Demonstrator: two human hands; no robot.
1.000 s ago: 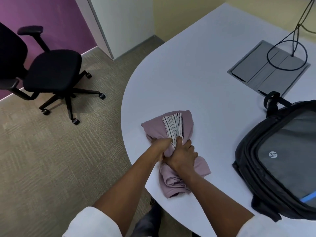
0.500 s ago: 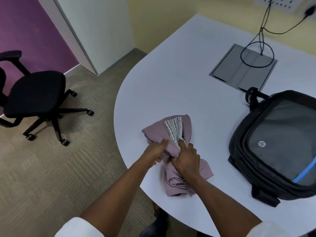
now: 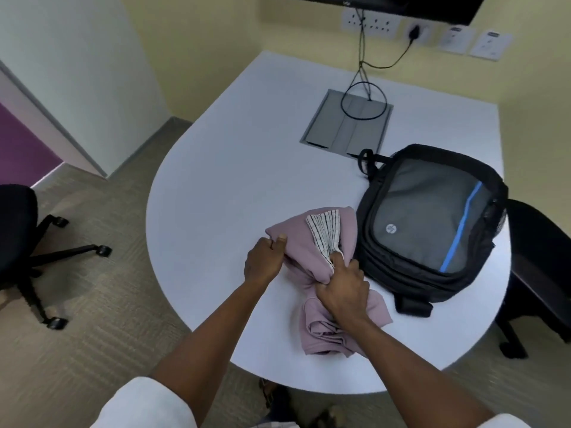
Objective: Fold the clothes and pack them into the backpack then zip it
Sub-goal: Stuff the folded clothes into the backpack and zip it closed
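Left hand [image 3: 263,259] shifted outward—both grip mauve bundle [image 3: 321,264], right hand [image 3: 341,288] beside shut backpack [image 3: 432,217].

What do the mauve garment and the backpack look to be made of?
The mauve garment looks like soft matte knit, probably cotton jersey: it bunches into loose rounded folds under the right hand. The backpack looks like woven synthetic, probably nylon or polyester, with a slight sheen on its grey front panel and a mesh side pocket.

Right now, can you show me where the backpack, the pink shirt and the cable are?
backpack [image 3: 432,217], head view, on its grey front panel.
pink shirt [image 3: 298,239], head view, on the bunched upper part.
cable [image 3: 364,118], head view, on its loop.
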